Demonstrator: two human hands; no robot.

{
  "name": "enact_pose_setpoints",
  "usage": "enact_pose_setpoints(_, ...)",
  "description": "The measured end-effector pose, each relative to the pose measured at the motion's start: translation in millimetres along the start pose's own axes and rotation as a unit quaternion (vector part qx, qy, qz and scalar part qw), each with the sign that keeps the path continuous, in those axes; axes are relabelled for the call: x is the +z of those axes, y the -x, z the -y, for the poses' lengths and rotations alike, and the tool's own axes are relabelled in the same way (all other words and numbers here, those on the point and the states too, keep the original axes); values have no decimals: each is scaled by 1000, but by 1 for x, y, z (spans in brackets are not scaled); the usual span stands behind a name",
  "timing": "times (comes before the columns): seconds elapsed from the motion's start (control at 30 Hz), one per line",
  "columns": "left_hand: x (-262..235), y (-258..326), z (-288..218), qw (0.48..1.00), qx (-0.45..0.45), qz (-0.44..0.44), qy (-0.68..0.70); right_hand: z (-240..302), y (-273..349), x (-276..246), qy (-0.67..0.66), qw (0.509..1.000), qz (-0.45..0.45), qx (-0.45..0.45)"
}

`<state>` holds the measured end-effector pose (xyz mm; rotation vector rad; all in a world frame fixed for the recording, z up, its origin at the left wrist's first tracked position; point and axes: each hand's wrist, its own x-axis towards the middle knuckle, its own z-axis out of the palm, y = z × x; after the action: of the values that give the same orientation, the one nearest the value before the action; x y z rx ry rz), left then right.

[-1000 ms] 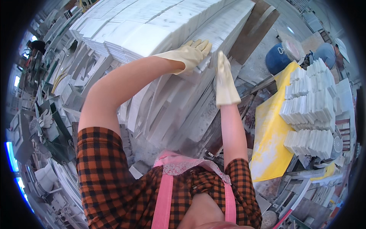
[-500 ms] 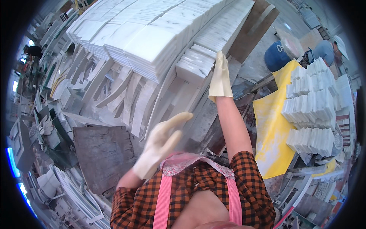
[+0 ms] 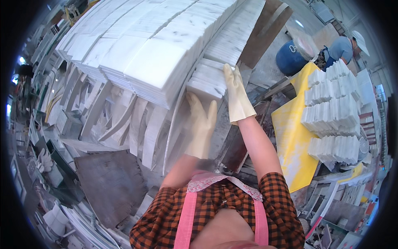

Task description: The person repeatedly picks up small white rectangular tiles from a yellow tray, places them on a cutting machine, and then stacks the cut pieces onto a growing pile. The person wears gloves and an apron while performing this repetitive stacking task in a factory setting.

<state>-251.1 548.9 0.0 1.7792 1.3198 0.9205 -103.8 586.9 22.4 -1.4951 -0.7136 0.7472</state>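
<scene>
A small stack of white marble tiles (image 3: pixel 207 79) sticks out at the near end of a long row of stacked tiles (image 3: pixel 157 45). My right hand (image 3: pixel 238 97), in a pale rubber glove, lies flat against the right side of that small stack. My left hand (image 3: pixel 201 124), gloved the same, reaches up from below with its fingers apart and its fingertips at the stack's underside. Whether the left hand presses on the tiles is unclear from this view.
White curved stone pieces (image 3: pixel 124 120) lean under the tile row. A dark slab (image 3: pixel 107 186) lies lower left. On the right, a yellow sheet (image 3: pixel 290 141) bears more tile stacks (image 3: pixel 331 120). A blue barrel (image 3: pixel 290 58) and another person (image 3: pixel 344 47) are at the back right.
My left hand dropped from the tile stack toward my chest, then rose again to the stack's underside. My right hand stayed on the stack's right side.
</scene>
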Motion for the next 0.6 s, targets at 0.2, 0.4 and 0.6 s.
enact_pose_setpoints(0.2, -28, -20, -21, 992, -81, 94, -14, 42, 2, -18, 133, 986, 71, 72)
enact_pose_setpoints(0.4, -54, -10, -40, 986, -111, 110, 55, 45, 16, -18, 80, 993, 89, -4)
enact_pose_setpoints(0.6, -51, 7, -7, 987, -74, 126, 72, 17, 17, 1, -95, 995, 25, 36)
